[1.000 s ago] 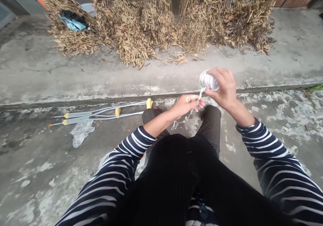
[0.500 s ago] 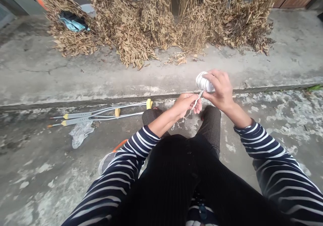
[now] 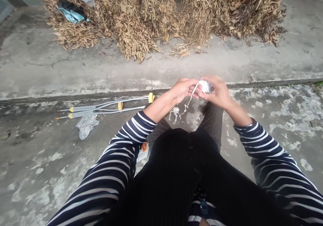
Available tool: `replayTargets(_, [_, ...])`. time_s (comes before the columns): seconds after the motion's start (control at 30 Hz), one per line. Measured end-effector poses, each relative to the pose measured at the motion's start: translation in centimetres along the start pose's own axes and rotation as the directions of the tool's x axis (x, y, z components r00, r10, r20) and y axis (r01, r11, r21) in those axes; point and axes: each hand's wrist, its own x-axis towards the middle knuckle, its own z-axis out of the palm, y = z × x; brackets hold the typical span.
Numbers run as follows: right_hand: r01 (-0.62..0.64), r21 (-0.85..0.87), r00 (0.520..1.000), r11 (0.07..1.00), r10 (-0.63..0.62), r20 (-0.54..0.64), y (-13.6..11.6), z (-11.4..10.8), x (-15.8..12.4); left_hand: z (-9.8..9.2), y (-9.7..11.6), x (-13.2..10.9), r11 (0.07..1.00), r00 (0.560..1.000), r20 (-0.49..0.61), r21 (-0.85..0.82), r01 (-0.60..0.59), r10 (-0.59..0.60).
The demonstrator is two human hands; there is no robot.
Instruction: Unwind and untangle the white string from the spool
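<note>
My right hand (image 3: 218, 91) is wrapped round a white ball of string (image 3: 206, 86), held in front of my knees. My left hand (image 3: 180, 89) pinches the loose strand of that string (image 3: 188, 103) right beside the ball. A knotted, tangled end of the strand (image 3: 174, 112) dangles below my left wrist. Both hands touch at the fingertips. I sit on the ground in dark trousers and a navy striped top.
A pair of metal crutches (image 3: 101, 107) with yellow grips lies on the concrete to my left, by a crumpled clear plastic bag (image 3: 86, 125). Bundles of dry brown plants (image 3: 156, 13) stand along the far side, with a blue cloth (image 3: 70, 13) on one. A step edge crosses the ground.
My right hand has lowered the ball and brought it left to meet my left hand. My left hand has risen slightly, and the tangled end now hangs lower and clearer.
</note>
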Motion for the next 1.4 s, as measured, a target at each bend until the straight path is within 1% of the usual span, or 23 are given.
replayTargets(0.1, [-0.041,0.057,0.997,0.998,0.037,0.072,0.3,0.1,-0.4,-0.4,0.2,0.4,1.000,0.999,-0.036,-0.028,0.008,-0.009])
replayTargets(0.17, [-0.097,0.129,0.981,0.987,0.073,0.179,0.5,0.0,-1.0,-1.1,0.4,0.5,0.999,0.999,-0.044,-0.030,-0.024,0.022])
replayTargets(0.23, [-0.194,0.227,0.949,0.954,0.123,0.292,0.4,-0.1,-1.7,-2.0,0.8,0.6,0.999,0.998,-0.056,-0.005,-0.043,0.043])
replayTargets(0.3, [-0.282,0.301,0.920,0.911,0.168,0.354,0.1,-0.3,-2.2,-2.9,1.1,1.0,0.998,0.997,-0.072,0.048,-0.033,0.037])
replayTargets(0.4, [-0.339,0.357,0.906,0.870,0.201,0.371,-0.2,-0.3,-2.5,-4.0,1.3,2.1,0.985,0.993,-0.114,0.174,0.003,0.017])
replayTargets(0.47, [-0.374,0.384,0.895,0.844,0.219,0.390,-0.3,-0.1,-2.6,-4.7,1.4,3.1,0.953,0.991,-0.136,0.301,0.028,0.014])
replayTargets(0.53, [-0.410,0.409,0.878,0.815,0.231,0.419,-0.3,0.2,-2.8,-5.4,1.4,4.1,0.890,0.991,-0.133,0.454,0.047,0.016])
replayTargets(0.6, [-0.425,0.433,0.870,0.795,0.226,0.438,-0.2,0.5,-2.9,-6.0,1.5,5.0,0.792,0.993,-0.112,0.609,0.049,0.025])
replayTargets(0.67, [-0.425,0.465,0.869,0.777,0.206,0.450,-0.2,0.8,-2.9,-6.4,1.7,5.8,0.655,0.994,-0.099,0.754,0.049,0.040])
replayTargets(0.73, [-0.411,0.514,0.874,0.753,0.165,0.458,-0.2,1.0,-2.8,-6.5,1.7,6.4,0.476,0.995,-0.099,0.877,0.070,0.035])
replayTargets(0.77, [-0.401,0.543,0.877,0.738,0.139,0.459,-0.2,1.1,-2.7,-6.4,1.7,6.7,0.397,0.995,-0.100,0.914,0.085,0.018])
replayTargets(0.8, [-0.393,0.570,0.880,0.722,0.115,0.461,-0.2,1.2,-2.6,-6.3,1.7,7.0,0.341,0.995,-0.099,0.935,0.096,-0.010])
replayTargets(0.83, [-0.388,0.592,0.881,0.706,0.094,0.464,-0.2,1.3,-2.5,-6.2,1.6,7.3,0.313,0.995,-0.088,0.945,0.098,-0.046])
replayTargets(0.93, [-0.386,0.630,0.877,0.674,0.057,0.477,-0.1,1.6,-2.3,-5.9,1.1,7.9,0.306,0.991,-0.031,0.949,0.071,-0.133])
replayTargets(1.03, [-0.395,0.649,0.870,0.651,0.039,0.491,0.0,1.7,-2.4,-6.1,0.2,8.1,0.275,0.979,-0.020,0.958,0.076,-0.201])
replayTargets(1.07, [-0.403,0.656,0.866,0.638,0.034,0.499,0.0,1.7,-2.5,-6.2,-0.2,8.0,0.287,0.972,-0.023,0.954,0.091,-0.232])
replayTargets(1.1, [-0.414,0.664,0.861,0.622,0.031,0.508,0.0,1.6,-2.6,-6.3,-0.6,7.8,0.324,0.966,-0.014,0.941,0.100,-0.259])
replayTargets(1.13, [-0.428,0.674,0.855,0.602,0.029,0.518,0.1,1.6,-2.7,-6.5,-1.1,7.5,0.385,0.963,0.008,0.917,0.100,-0.270])
replayTargets(1.17, [-0.440,0.687,0.853,0.579,0.029,0.521,0.1,1.6,-2.7,-6.7,-1.6,7.1,0.468,0.966,0.038,0.879,0.088,-0.254])
replayTargets(1.23, [-0.450,0.718,0.859,0.531,0.038,0.510,0.1,1.5,-2.7,-7.0,-2.7,6.1,0.659,0.985,0.104,0.752,0.012,-0.136])
replayTargets(1.3, [-0.449,0.744,0.870,0.495,0.053,0.491,0.1,1.4,-2.7,-7.2,-3.6,4.8,0.809,0.989,0.150,0.579,-0.103,0.019])
replayTargets(1.33, [-0.451,0.749,0.872,0.486,0.063,0.485,0.2,1.4,-2.7,-7.2,-4.0,4.1,0.857,0.984,0.159,0.495,-0.145,0.074])
replayTargets(1.4, [-0.461,0.744,0.871,0.483,0.086,0.484,0.1,1.4,-2.7,-7.2,-4.7,2.8,0.912,0.978,0.168,0.371,-0.177,0.122])
